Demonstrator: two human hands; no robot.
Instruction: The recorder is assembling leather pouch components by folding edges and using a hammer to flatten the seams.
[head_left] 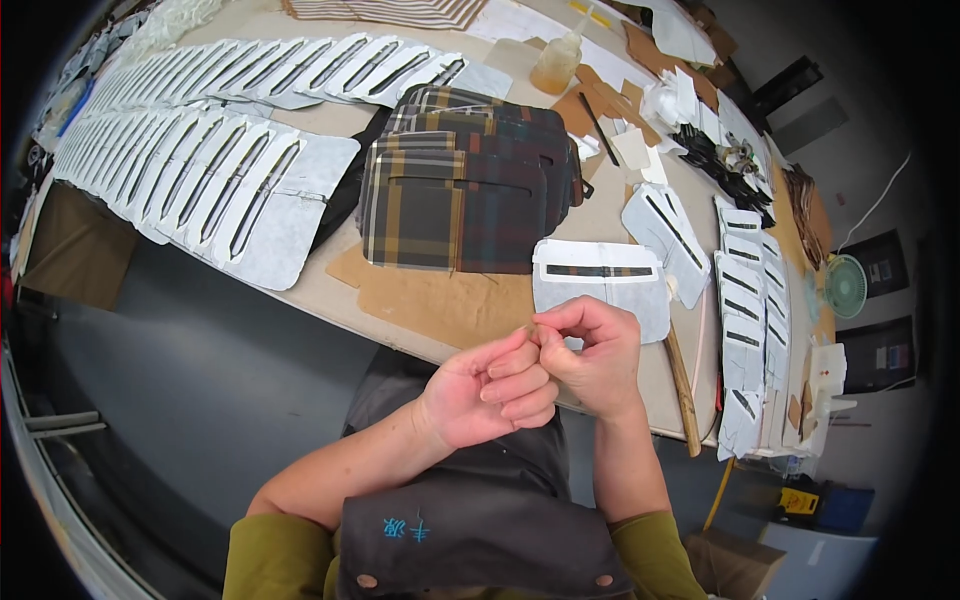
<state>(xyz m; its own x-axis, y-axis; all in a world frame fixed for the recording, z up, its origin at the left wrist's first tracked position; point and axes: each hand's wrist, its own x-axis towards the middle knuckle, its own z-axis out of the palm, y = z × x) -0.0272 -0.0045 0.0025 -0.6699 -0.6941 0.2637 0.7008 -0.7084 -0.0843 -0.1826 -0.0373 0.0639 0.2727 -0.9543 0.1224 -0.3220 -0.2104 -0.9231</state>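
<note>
Table (660, 400): 2 bare hands meet fingertip to fingertip over its near edge. Left hand (492, 392): palm up, fingers loosely curled, tips bunched near the thumb. Right hand (600, 360): thumb and index finger pinched together at the left's tips. Cannot tell whether anything small sits between them. Nearest: pale slotted panel (605, 284), flat on the table just beyond the right hand. Plaid fabric pieces (455, 195) left of it; wooden stick (683, 390) to its right.

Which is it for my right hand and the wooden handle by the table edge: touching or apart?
Apart. The head view shows bare tabletop between the right hand and the wooden handle.
</note>
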